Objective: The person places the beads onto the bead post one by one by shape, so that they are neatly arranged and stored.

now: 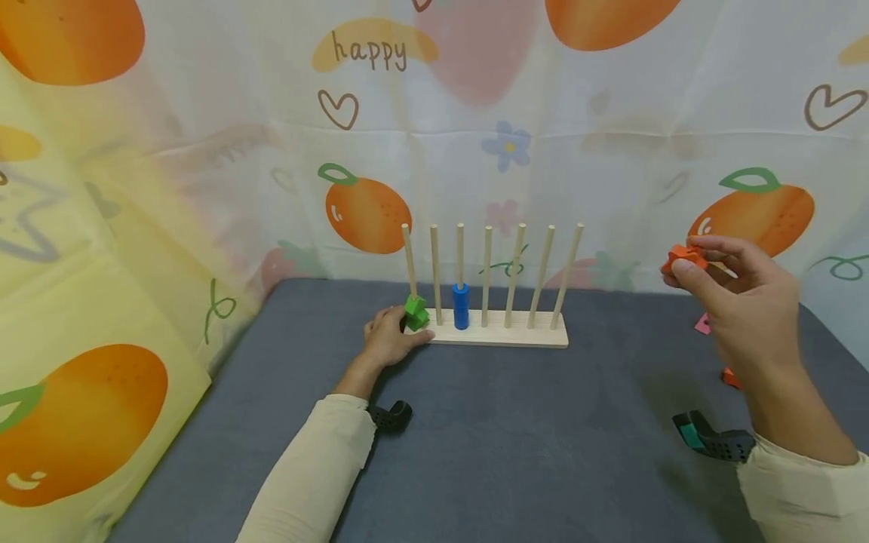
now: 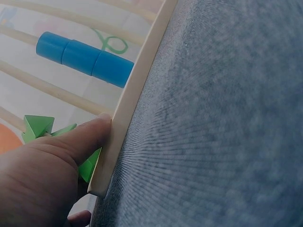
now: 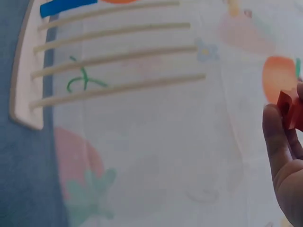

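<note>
A wooden peg stand (image 1: 502, 338) with several upright pegs stands toward the back of the table. My left hand (image 1: 388, 337) grips its left end, thumb against the front edge of the base (image 2: 124, 111). Green angular beads (image 1: 416, 312) sit on the leftmost peg beside that hand, partly covered by it in the left wrist view. Three blue cylinder beads (image 2: 84, 57) are stacked on the third peg from the left. Raised to the right of the stand, my right hand (image 1: 753, 298) pinches an orange star-shaped bead (image 1: 684, 257) between thumb and fingers; its hole (image 3: 286, 108) shows in the right wrist view.
On the grey tabletop (image 1: 529, 437), a pink piece (image 1: 703, 324) and another orange piece (image 1: 730, 378) lie near my right forearm, partly hidden by it. A printed cloth (image 1: 434, 151) hangs behind the table. Dark straps (image 1: 716, 439) project from both wrists.
</note>
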{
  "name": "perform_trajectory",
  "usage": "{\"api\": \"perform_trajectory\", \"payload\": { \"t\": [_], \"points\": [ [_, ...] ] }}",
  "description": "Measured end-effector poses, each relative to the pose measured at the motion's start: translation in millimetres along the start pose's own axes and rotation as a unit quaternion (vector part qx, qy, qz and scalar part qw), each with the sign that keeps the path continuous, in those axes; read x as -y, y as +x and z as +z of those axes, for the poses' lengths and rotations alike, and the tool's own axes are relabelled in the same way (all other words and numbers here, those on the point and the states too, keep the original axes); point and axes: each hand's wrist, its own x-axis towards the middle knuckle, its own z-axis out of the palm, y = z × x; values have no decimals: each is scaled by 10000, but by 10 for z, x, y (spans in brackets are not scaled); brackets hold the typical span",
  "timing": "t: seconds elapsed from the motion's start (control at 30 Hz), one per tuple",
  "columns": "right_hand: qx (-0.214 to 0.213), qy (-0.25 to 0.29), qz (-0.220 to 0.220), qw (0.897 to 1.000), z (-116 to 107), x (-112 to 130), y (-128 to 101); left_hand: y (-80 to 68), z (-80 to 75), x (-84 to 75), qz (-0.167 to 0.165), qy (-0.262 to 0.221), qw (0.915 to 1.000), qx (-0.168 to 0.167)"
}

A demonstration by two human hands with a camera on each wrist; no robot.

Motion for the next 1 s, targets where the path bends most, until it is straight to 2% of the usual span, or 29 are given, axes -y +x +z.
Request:
{"api": "perform_trajectory", "payload": {
  "t": [0.1,0.27,0.37,0.47,0.5,0.73,1.0],
  "points": [
    [88,-23,-9,10000,129,52,88,-4,-10,8,48,-14,10000,-15],
    [387,-250,-435,9980,346,59,242,-14,-26,19,66,-31,10000,-12],
    [456,-907,-706,9923,479,64,328,-18,-32,23,62,-46,10000,-8],
    [450,-1649,-822,9818,603,64,402,-18,-33,23,65,-61,10000,-4],
    [449,-1851,-816,9783,642,62,424,-16,-31,23,72,-60,10000,-2],
    [813,-1801,-425,9794,849,-5,574,-3,-13,16,92,-59,9999,-2],
    [1241,-2159,-241,9682,1026,-180,675,-9,1,-5,90,-83,9999,-3]
  ]
}}
